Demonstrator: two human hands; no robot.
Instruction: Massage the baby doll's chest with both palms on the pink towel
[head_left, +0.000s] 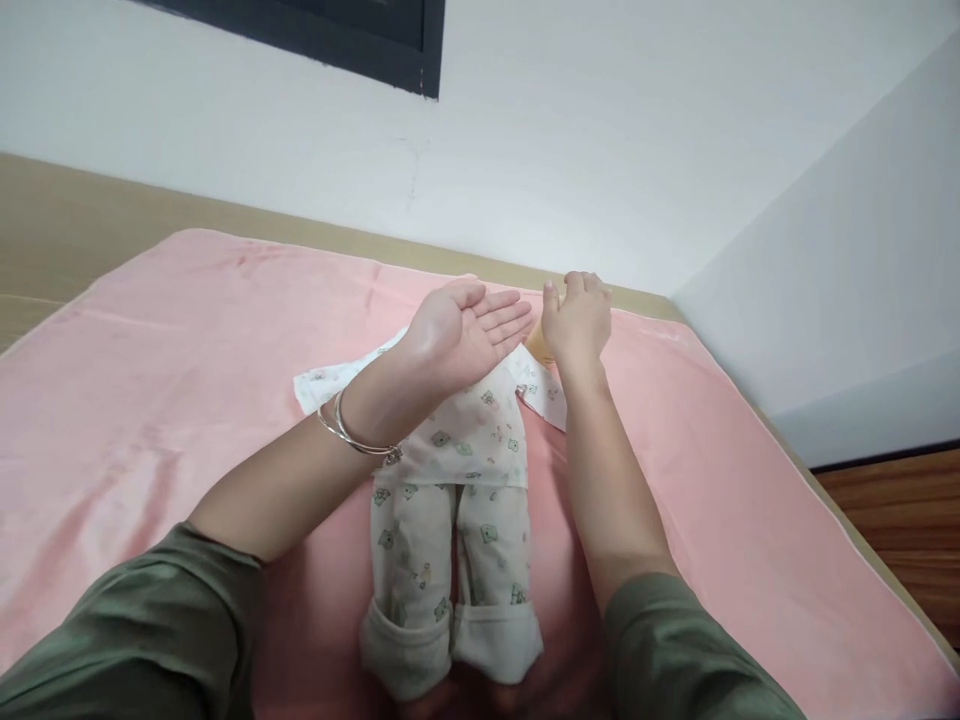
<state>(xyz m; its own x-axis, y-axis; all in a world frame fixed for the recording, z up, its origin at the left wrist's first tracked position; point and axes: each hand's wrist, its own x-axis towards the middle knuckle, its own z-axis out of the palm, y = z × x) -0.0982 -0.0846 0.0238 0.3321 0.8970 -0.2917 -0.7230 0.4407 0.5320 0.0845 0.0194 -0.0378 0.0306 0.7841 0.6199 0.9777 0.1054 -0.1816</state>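
My left hand is held palm up with its fingers stretched out, and nothing lies in it that I can make out. Just right of its fingertips, my right hand is closed around a yellow bottle. Most of that bottle is hidden behind the hand; its visible end points toward my left palm. Below both hands a baby doll lies on its back, dressed in a white printed top and matching trousers with turned-up cuffs. My left hand covers nearly all of its head.
A pink blanket lies under the doll on a light wooden surface. White walls rise behind and to the right. A dark frame is set in the back wall. Brown wood shows at the right edge.
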